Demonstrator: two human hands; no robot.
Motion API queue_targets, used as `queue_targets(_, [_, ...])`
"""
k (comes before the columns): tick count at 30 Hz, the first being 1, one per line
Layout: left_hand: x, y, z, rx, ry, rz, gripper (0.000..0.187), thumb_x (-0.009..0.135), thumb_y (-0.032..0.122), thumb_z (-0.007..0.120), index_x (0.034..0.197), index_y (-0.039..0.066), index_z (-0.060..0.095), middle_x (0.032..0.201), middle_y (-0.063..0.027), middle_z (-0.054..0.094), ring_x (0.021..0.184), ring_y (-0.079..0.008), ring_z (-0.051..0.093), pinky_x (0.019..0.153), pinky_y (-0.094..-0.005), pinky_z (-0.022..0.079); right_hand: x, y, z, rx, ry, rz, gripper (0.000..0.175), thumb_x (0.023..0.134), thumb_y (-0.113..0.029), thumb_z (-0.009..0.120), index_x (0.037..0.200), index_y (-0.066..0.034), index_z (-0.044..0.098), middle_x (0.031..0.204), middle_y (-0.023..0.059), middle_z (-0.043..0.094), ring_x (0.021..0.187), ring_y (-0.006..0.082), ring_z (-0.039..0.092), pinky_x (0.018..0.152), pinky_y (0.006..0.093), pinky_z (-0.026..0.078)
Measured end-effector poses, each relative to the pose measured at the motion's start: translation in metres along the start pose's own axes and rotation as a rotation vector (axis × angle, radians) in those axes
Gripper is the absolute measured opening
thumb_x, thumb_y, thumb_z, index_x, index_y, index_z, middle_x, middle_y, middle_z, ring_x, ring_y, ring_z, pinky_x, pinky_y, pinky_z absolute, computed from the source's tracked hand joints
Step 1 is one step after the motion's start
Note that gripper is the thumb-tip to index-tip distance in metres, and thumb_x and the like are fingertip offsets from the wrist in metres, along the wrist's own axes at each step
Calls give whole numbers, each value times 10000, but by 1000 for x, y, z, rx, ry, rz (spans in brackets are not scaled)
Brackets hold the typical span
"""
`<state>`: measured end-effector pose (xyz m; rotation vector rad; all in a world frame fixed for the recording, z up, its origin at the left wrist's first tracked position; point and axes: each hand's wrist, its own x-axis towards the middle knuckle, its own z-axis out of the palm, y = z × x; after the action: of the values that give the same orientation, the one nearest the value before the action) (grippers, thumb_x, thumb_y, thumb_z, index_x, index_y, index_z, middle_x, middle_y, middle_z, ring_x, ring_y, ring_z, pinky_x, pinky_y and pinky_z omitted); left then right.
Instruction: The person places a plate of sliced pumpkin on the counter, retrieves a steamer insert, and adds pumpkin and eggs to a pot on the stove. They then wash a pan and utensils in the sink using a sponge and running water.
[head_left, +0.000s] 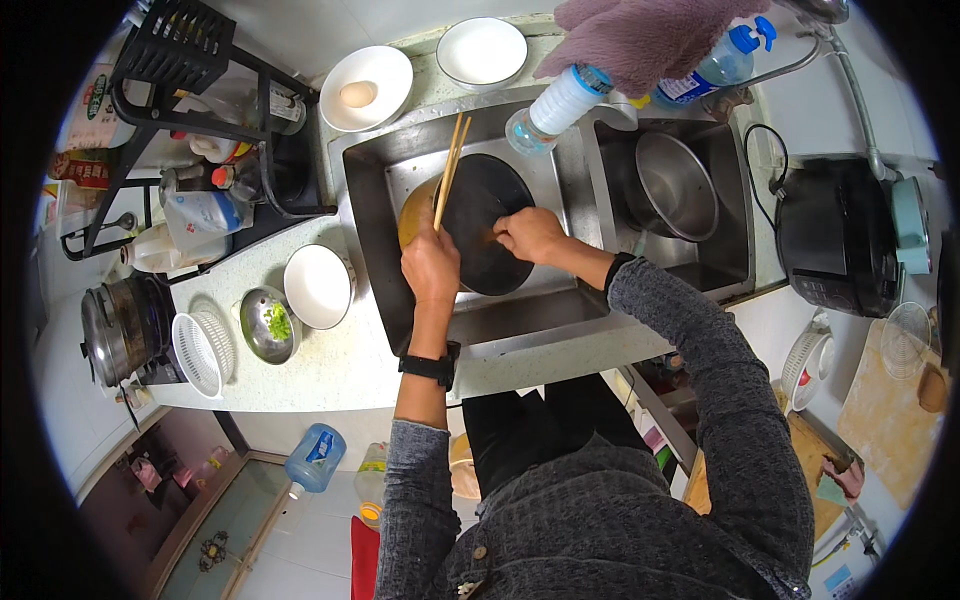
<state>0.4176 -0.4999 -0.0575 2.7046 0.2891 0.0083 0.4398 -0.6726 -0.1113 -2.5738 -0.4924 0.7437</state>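
Observation:
In the left sink basin lies a round dark pan or bowl, with a yellow curved surface showing along its left side. My left hand is closed around a pair of wooden chopsticks, whose far ends point toward the back of the sink. It is at the left edge of the dark vessel. Above the vessel's right half, my right hand has its fingers curled together, with the fingertips near the dark surface. Whether they hold something small cannot be told.
A metal pot sits in the right basin. Behind the sink are a white bowl with an egg, another white bowl and a plastic bottle. Left stand a white bowl, a steel bowl with chopped greens and a white colander.

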Motion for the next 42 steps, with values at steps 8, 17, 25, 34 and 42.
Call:
queue_targets(8, [2, -3, 1, -69, 21, -36, 348, 801, 99, 550, 1148, 89, 567, 709, -227, 605, 645, -375, 607, 599, -442, 488, 8, 6, -2, -431, 36, -218, 193, 788, -141, 514, 899, -58, 648, 744, 101, 664, 693, 262, 652, 586, 380, 510])
queue_targets(17, [5, -15, 2, -124, 80, -43, 299, 834, 162, 543, 1095, 22, 585, 750, -243, 613, 697, -393, 612, 612, -442, 492, 15, -28, -1, 834, -376, 288, 298, 766, -271, 647, 983, -67, 661, 960, 102, 664, 870, 211, 631, 782, 313, 475])
queue_targets(25, [-3, -30, 4, -175, 118, -68, 275, 839, 166, 545, 1053, 2, 601, 750, -256, 608, 714, -401, 612, 617, -441, 494, 4, -9, -7, -128, -27, 162, 184, 771, -202, 590, 909, -122, 683, 893, 125, 655, 847, 296, 630, 738, 404, 497])
queue_targets(34, [-2, -45, 8, -193, 53, -120, 286, 840, 174, 555, 1024, -41, 599, 745, -268, 602, 706, -409, 609, 611, -430, 492, 11, -50, -12, 899, -768, 506, 228, 825, -214, 488, 645, -76, 472, 497, 22, 434, 407, 136, 433, 384, 311, 368])
queue_targets(42, [-9, -51, 9, -212, 63, -143, 295, 831, 145, 563, 1027, -74, 590, 725, -269, 601, 685, -384, 623, 593, -405, 492, 7, -7, -9, 2447, -193, 954, 338, 868, -195, 403, 562, -160, 264, 455, -43, 224, 350, 81, 200, 358, 242, 183])
